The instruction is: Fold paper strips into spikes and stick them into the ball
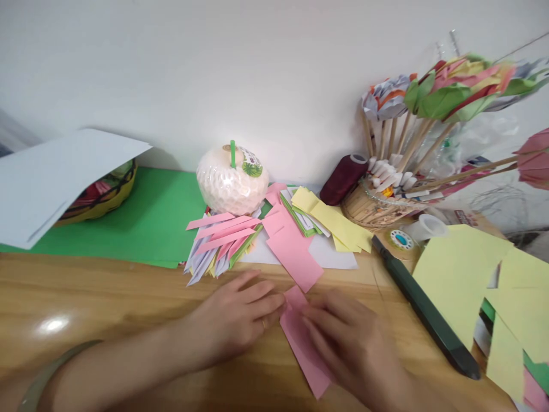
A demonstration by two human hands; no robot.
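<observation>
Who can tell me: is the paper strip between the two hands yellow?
No, the paper strip between the left hand and right hand is pink.

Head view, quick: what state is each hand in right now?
Left hand: fingertips at the pink paper strip's upper end; pinch or light touch, cannot tell.
Right hand: fingers curled over the strip; grip cannot be told.

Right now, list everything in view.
Table: one, brown, beneath
Wall: one, white, behind
Sheet: one, green, left
Sheets: several, white, far left
Bowl: one, yellow, under sheets
Coconut: one, white, centre back
Strips: many, mixed, before coconut
Slips: several, pink, centre
Slip: one, pink, between hands
Papers: several, yellow, right
Spool: one, maroon, beside basket
Basket: one, tan, back right
Flowers: several, mixed, upper right
Roll: one, blue-centred, right
Cup: one, clear, right
Tool: one, dark green, right
Left hand: one, slip's left
Right hand: one, slip's right
</observation>
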